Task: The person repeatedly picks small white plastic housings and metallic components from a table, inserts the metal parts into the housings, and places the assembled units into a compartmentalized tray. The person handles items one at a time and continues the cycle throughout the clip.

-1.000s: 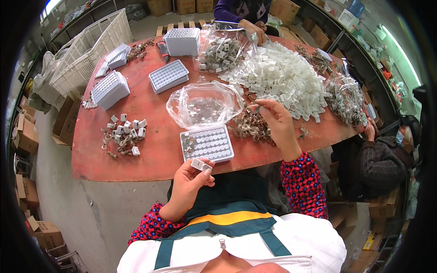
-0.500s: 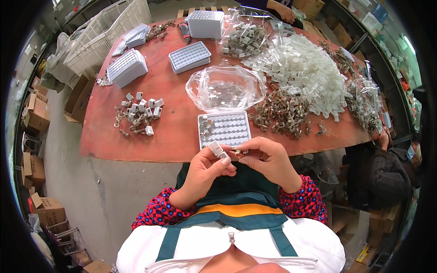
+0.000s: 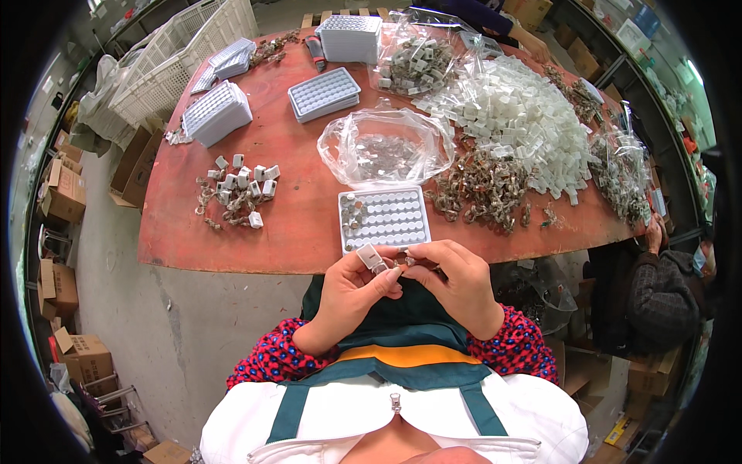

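My left hand (image 3: pixel 349 290) pinches a small white plastic housing (image 3: pixel 369 256) between thumb and fingers, in front of my body at the table's near edge. Against it, the closed fingers of my right hand (image 3: pixel 461 280) hold a small brownish piece, perhaps a wire lead (image 3: pixel 403 261); its details are too small to tell. Just beyond both hands lies a white tray (image 3: pixel 426 220) with rows of round pockets. Several small silvery discs (image 3: pixel 354 213) rest at its left side. Behind the tray, an open clear plastic bag (image 3: pixel 328 151) holds more flat shiny pieces.
On the red table (image 3: pixel 294 232), a pile of white housings with leads (image 3: pixel 239 185) lies left. Translucent plastic pieces (image 3: pixel 518 116) and bundled brown leads (image 3: pixel 487 185) heap up right. Stacked trays (image 3: pixel 218 116) stand farther back. A co-worker's hand (image 3: pixel 533 46) reaches in; another person (image 3: pixel 665 294) sits right.
My right hand has shifted slightly left and down, its fingers now closer to the housing. The far co-worker's hand has moved right, toward the translucent pile.
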Demonstrator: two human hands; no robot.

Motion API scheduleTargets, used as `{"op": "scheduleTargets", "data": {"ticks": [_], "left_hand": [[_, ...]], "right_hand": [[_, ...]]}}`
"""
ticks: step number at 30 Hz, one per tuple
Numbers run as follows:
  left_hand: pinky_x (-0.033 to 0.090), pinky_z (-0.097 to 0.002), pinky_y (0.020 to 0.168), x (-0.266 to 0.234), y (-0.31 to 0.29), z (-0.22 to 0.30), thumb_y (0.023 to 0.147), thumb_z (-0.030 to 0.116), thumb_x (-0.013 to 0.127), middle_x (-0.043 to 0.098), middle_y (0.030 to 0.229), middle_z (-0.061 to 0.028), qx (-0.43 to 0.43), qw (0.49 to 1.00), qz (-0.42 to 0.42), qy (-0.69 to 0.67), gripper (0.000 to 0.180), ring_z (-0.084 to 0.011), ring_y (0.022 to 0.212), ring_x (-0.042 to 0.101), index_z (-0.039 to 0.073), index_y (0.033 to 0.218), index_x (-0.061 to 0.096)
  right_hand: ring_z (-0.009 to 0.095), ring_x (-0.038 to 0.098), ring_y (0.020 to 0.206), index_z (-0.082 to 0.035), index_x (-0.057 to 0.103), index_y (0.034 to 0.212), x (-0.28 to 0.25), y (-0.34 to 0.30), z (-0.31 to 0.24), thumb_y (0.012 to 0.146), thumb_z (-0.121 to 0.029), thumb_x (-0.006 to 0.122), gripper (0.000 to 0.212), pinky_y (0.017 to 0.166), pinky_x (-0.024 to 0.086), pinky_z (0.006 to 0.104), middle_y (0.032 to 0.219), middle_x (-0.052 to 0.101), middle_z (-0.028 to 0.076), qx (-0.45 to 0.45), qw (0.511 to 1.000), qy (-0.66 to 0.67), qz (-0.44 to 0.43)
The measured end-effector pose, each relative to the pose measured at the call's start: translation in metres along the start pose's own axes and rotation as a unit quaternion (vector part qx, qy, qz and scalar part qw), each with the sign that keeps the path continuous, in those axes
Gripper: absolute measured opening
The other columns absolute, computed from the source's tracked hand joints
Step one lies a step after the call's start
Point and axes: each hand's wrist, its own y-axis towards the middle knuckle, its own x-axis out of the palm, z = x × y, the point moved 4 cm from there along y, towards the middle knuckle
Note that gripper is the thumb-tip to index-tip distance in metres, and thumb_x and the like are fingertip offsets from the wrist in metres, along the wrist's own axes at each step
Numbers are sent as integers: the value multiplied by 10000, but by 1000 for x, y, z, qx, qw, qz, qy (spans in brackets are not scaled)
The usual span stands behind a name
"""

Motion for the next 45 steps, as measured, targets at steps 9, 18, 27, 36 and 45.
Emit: {"op": "scheduleTargets", "data": {"ticks": [9, 18, 27, 36, 45], "left_hand": [[619, -294, 758, 2, -1, -5, 988, 72, 657, 699, 1000, -96, 20, 999, 13, -25, 209, -150, 834, 708, -32, 1166, 621], [611, -275, 708, 4, -2, -5, 993, 98, 661, 689, 946, -77, 26, 999, 39, -28, 197, -119, 801, 688, -16, 1150, 627], [609, -267, 679, 4, -1, -7, 988, 93, 665, 680, 908, -52, 19, 998, 47, -27, 185, -101, 774, 670, -6, 1141, 633], [607, -322, 870, 6, -2, 2, 984, 56, 655, 672, 1132, -113, 11, 999, 34, -41, 380, -170, 997, 694, -36, 1340, 560], [549, -295, 970, 0, -6, 6, 956, -28, 662, 661, 1235, -107, 113, 992, -5, 54, 349, -154, 1110, 650, -64, 1296, 592]], "right_hand": [[212, 719, 849, -13, 720, 1096, 4, -3, -1, 835, 48, 739, 268, 729, 599, 292, 983, 698, 104, -68, 998, -8, 11], [249, 721, 854, 10, 709, 1099, 3, -1, -3, 834, 13, 699, 265, 711, 597, 322, 1001, 718, 123, -106, 993, -55, 4], [274, 716, 853, 5, 704, 1070, -1, 0, -3, 793, -5, 691, 278, 723, 589, 347, 992, 719, 116, -154, 984, -94, -18], [185, 706, 806, 4, 704, 1046, 0, -2, 3, 868, 53, 712, 185, 688, 564, 254, 940, 686, 101, 119, 979, 163, 40], [119, 647, 755, -16, 728, 1029, 0, 3, -14, 894, 3, 725, 135, 621, 522, 238, 946, 663, 65, 89, 992, 91, -21]]}}
